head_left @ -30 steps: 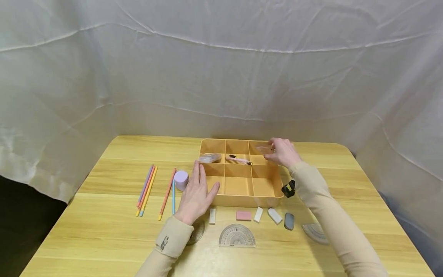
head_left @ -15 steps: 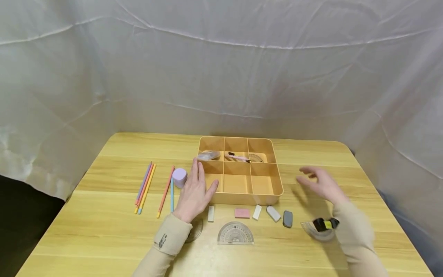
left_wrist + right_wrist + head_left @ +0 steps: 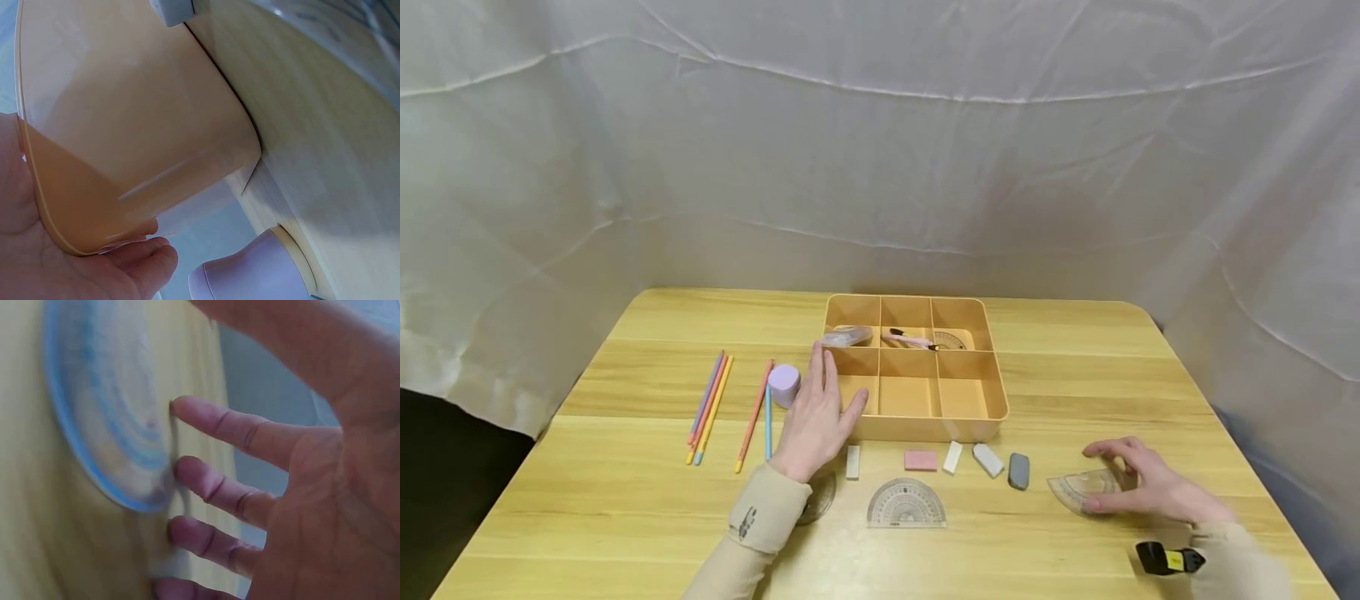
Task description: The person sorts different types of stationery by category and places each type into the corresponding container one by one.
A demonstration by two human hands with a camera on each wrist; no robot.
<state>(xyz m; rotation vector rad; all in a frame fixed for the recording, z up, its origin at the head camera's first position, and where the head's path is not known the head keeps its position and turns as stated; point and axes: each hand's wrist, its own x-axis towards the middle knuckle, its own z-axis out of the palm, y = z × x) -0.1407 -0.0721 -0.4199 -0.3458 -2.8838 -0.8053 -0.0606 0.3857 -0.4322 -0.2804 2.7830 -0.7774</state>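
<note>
My left hand [image 3: 816,417] rests at the left front corner of an orange compartment box [image 3: 917,429]. Its fingers lie nearly straight along the outer left wall, and the thumb reaches over the front rim. At the right, my right hand [image 3: 1150,483] is spread around a clear protractor [image 3: 1067,487] lying on the table. In the right wrist view, the fingertips [image 3: 194,472] are beside the protractor's straight edge [image 3: 150,381], not pinching it. In the box's back row lie a clear packet [image 3: 850,336], a pink tool with black ends [image 3: 910,339] and another protractor [image 3: 950,341].
Before the box lie a white eraser [image 3: 853,462], a pink eraser [image 3: 921,460], several other erasers and a half-round protractor [image 3: 907,505]. A clear disc [image 3: 822,502] is partly hidden by the left wrist. Left are a lilac cylinder [image 3: 784,385] and several pencils [image 3: 711,408].
My right hand has let go of a protractor in the box's back right compartment and moved right and toward me, to the protractor on the table. The left hand stays at the box.
</note>
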